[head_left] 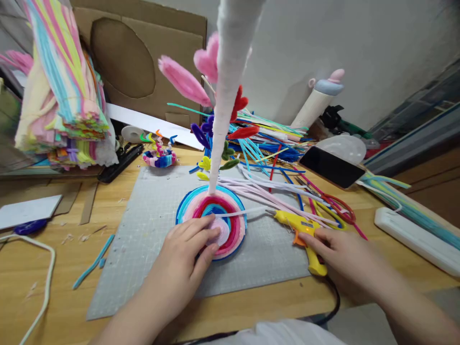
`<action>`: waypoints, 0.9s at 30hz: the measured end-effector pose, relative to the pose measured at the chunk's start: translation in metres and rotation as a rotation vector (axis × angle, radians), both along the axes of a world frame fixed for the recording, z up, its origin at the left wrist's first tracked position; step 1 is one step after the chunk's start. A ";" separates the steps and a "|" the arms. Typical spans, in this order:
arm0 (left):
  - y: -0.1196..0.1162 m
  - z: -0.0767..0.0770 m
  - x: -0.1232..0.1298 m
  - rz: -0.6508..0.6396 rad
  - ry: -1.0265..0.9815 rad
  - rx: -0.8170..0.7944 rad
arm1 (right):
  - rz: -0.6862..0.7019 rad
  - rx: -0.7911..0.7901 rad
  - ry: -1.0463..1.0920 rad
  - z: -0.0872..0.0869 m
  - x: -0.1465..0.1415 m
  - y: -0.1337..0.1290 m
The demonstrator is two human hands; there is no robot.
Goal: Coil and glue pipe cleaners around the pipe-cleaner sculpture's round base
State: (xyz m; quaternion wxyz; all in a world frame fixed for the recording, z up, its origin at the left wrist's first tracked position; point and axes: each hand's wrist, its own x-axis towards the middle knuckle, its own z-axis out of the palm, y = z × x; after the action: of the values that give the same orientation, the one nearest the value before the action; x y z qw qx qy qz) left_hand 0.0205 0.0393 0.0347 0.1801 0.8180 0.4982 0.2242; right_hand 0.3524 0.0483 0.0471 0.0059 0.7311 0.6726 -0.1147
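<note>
A round base [237, 239], coiled from pipe cleaners in rings of blue, pink, red and white, lies on the grey cutting mat [151, 268]. My left hand [187, 244] rests over its left side, fingertips pressing at the near end of a white pipe cleaner [247, 212] that runs off to the right. In my right hand [334, 244] is a yellow glue gun [298, 221], its nozzle close to that strip's far end and a finger by the orange trigger. From the base rises a white wrapped stem [224, 96] with fuzzy coloured petals [185, 81].
Loose pipe cleaners [276, 191] and scissors [338, 207] lie right of the base, with a phone [332, 166] behind. A power strip [417, 239] sits at the right edge. Bundled pipe cleaners [64, 91] and cardboard [172, 48] stand back left. A white cable [50, 273] crosses the left side.
</note>
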 end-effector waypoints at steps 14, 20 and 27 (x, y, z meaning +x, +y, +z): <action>0.000 -0.004 -0.005 -0.009 0.004 0.005 | 0.706 0.286 0.056 0.017 -0.109 0.043; 0.000 -0.006 -0.006 -0.019 0.014 0.016 | 0.781 0.176 0.105 0.015 -0.111 0.049; 0.000 -0.003 -0.003 -0.030 0.070 0.037 | 0.758 0.191 0.041 0.022 -0.110 0.041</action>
State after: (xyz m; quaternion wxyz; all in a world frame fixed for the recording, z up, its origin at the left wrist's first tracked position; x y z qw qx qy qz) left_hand 0.0173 0.0395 0.0314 0.1507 0.8361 0.4874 0.2019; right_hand 0.2420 0.0888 0.0695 -0.0336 0.4257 0.9025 -0.0558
